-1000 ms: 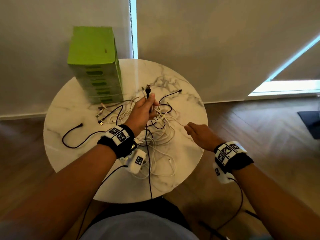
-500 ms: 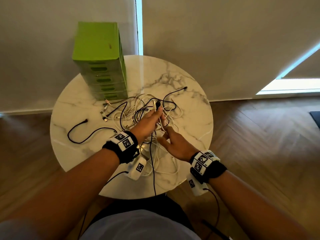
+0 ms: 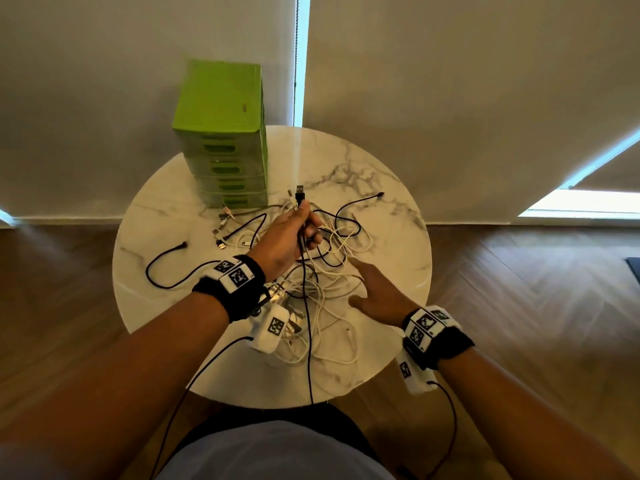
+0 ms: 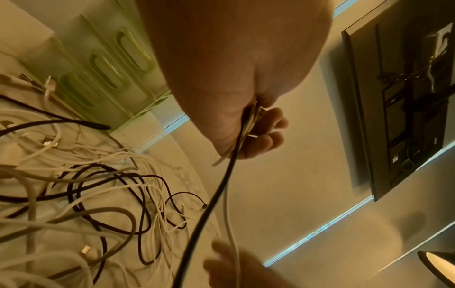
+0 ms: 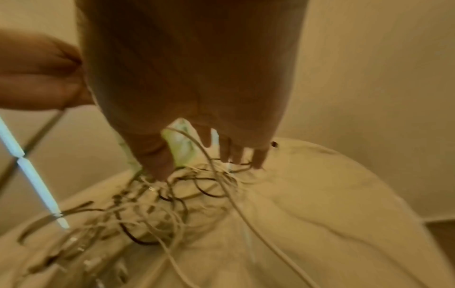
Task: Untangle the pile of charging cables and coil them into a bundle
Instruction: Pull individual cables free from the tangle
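Black cable (image 3: 306, 306) gripped in raised left hand (image 3: 285, 242) | right hand (image 3: 379, 294) spread loose over cable pile (image 3: 329, 268)

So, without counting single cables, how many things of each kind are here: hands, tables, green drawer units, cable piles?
Hands: 2, the left hand gripping strands of the pile, the right hand open
Tables: 1, the round table
Green drawer units: 1, the drawer unit
Cable piles: 1, the cable pile
Total: 5
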`<action>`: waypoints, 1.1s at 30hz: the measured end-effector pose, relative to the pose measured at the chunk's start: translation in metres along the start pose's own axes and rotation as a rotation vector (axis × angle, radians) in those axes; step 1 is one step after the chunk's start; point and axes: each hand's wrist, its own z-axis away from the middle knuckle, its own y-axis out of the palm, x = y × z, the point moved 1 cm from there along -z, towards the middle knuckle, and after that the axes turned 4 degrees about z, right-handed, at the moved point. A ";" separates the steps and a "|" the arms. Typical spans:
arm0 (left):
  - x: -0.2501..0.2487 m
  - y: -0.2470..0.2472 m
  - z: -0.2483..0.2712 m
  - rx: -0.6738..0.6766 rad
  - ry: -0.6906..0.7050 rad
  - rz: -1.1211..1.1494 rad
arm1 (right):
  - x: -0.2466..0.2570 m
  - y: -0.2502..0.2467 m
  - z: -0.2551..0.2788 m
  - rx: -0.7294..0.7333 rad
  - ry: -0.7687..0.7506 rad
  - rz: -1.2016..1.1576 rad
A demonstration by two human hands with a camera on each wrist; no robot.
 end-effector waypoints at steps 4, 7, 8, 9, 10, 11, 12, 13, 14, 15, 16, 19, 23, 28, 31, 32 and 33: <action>0.003 0.002 0.000 0.009 0.017 -0.062 | 0.071 0.000 -0.004 -0.081 -0.274 -0.216; -0.002 -0.003 0.000 -0.015 0.019 -0.102 | 0.084 -0.004 -0.004 -0.272 -0.321 -0.233; -0.005 -0.005 0.000 -0.031 0.018 -0.121 | 0.078 -0.006 -0.006 -0.325 -0.294 -0.241; -0.008 -0.008 0.001 -0.042 0.010 -0.155 | 0.068 -0.009 -0.007 -0.362 -0.261 -0.261; -0.010 -0.010 0.002 -0.046 -0.005 -0.205 | 0.057 -0.012 -0.009 -0.368 -0.224 -0.273; -0.012 -0.012 0.003 -0.038 -0.023 -0.259 | 0.043 -0.014 -0.010 -0.343 -0.179 -0.281; -0.014 -0.013 0.005 -0.028 -0.036 -0.309 | 0.030 -0.015 -0.009 -0.290 -0.130 -0.269; -0.015 -0.014 0.006 -0.023 -0.048 -0.343 | 0.012 -0.014 -0.010 -0.220 -0.075 -0.230; -0.017 -0.015 0.008 -0.026 -0.056 -0.352 | -0.001 -0.013 -0.008 -0.147 -0.023 -0.177; -0.019 -0.015 0.009 -0.036 -0.057 -0.347 | -0.015 -0.011 -0.008 -0.068 0.034 -0.108; -0.021 -0.015 0.010 -0.048 -0.052 -0.339 | -0.024 -0.008 -0.008 0.008 0.091 -0.040; -0.026 -0.010 0.012 -0.025 -0.051 -0.224 | -0.021 -0.004 -0.010 0.105 0.114 0.028; -0.033 0.011 0.020 0.239 -0.119 -0.058 | 0.050 -0.013 -0.010 0.100 -0.166 -0.256; -0.055 0.020 0.029 0.408 -0.114 -0.127 | 0.095 -0.006 -0.011 0.358 -0.192 -0.523; -0.066 0.004 0.032 0.496 -0.165 -0.287 | 0.077 -0.016 -0.002 0.545 -0.048 -0.602; -0.068 -0.004 0.032 0.512 -0.187 -0.338 | 0.066 -0.021 0.001 0.590 -0.021 -0.576; -0.070 -0.010 0.033 0.532 -0.206 -0.383 | 0.054 -0.028 0.001 0.597 -0.002 -0.528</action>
